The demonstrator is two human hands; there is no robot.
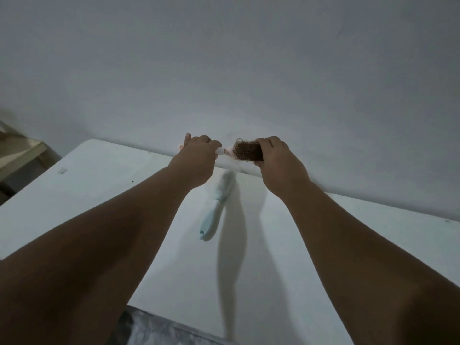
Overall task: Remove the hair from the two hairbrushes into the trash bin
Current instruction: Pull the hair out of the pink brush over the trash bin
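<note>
Open white table (99,195) to left and right of the pale blue hairbrush (216,207) lying at centre. Closed off at the far edge by the wall (249,70), just behind both raised hands

Pink brush (230,152) handle hidden in left grip (196,155); bin not seen.

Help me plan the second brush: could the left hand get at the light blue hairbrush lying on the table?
Probably not yet: the left hand is gripping the pink brush's handle. Otherwise the blue hairbrush lies uncovered on the white table, just below it.
</note>
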